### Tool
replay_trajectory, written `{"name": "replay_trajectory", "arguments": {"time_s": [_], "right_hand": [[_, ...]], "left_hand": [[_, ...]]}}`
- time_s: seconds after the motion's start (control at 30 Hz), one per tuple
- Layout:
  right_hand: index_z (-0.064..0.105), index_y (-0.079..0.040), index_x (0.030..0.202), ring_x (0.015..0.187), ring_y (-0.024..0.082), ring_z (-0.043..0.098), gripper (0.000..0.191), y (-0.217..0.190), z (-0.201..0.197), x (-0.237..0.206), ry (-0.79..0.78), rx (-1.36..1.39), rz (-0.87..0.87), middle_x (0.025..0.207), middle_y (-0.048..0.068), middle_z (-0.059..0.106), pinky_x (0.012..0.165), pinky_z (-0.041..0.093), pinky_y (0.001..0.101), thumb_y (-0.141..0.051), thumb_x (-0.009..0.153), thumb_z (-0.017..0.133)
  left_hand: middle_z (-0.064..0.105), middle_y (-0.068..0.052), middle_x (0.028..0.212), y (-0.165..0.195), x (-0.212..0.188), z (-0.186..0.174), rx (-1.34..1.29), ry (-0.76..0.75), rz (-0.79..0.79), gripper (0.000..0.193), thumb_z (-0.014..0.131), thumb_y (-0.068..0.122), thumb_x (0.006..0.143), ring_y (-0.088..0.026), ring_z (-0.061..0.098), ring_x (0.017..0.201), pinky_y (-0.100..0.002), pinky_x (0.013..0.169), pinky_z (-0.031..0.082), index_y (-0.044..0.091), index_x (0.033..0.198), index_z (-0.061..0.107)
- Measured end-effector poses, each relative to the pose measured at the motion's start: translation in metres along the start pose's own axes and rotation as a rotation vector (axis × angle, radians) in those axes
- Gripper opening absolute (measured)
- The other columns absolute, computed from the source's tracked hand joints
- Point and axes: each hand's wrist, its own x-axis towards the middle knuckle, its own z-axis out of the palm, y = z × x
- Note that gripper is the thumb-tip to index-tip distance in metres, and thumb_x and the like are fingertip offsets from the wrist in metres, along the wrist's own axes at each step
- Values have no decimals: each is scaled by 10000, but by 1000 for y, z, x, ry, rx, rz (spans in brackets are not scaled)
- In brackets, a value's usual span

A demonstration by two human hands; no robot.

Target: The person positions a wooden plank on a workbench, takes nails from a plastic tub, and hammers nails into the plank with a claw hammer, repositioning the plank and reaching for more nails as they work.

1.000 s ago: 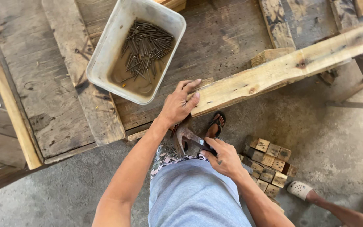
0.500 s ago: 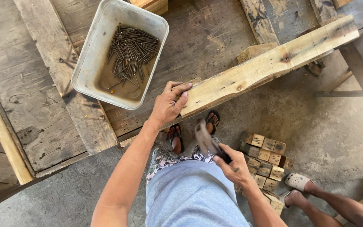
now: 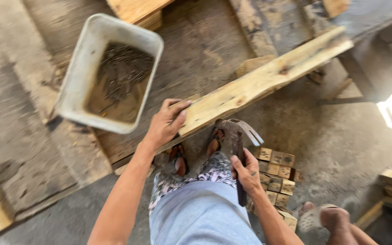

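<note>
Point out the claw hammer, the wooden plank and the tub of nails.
claw hammer (image 3: 238, 128), head view, on the metal head.
wooden plank (image 3: 268, 77), head view, on the middle of its top face.
tub of nails (image 3: 79, 68), head view, on the left rim wall.

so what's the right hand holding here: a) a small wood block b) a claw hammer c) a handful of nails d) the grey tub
b: the right hand grips the handle of a claw hammer, its head up beside the plank that the left hand rests on.
</note>
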Motion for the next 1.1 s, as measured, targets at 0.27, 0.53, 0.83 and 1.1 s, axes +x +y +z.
{"name": "replay_trajectory", "arguments": {"time_s": [0.27,0.53,0.83,1.1], "right_hand": [[586,-9,1153,548,167,607,445,-117,-41,101,151,-751,-418,685,75,637,487,476,334,-391,953,699],[620,-8,1055,645,176,638,376,-110,-31,127,263,-741,-457,730,106,665,605,512,339,-343,961,764],[542,-38,1041,542,88,569,234,-74,-25,116,150,-213,-368,741,23,596,442,491,264,-181,1004,722],[599,-78,1013,527,37,575,173,-46,-51,63,-249,-397,-647,704,-22,564,485,500,248,-201,957,706]], "left_hand": [[600,-79,1345,11,4,2,26,7,-48,342,569,340,1029,-248,745,977,-355,825,594,201,1322,675],[598,-67,1337,11,4,4,7,37,-67,343,571,348,1015,-240,754,959,-356,822,583,227,1321,672],[570,-64,1396,-3,2,-1,2,-2,-70,380,550,428,1019,-250,742,1023,-386,891,561,250,1335,664],[568,-66,1398,-13,3,1,50,-32,-56,388,538,452,1023,-270,738,1010,-403,918,562,287,1355,652]]}}
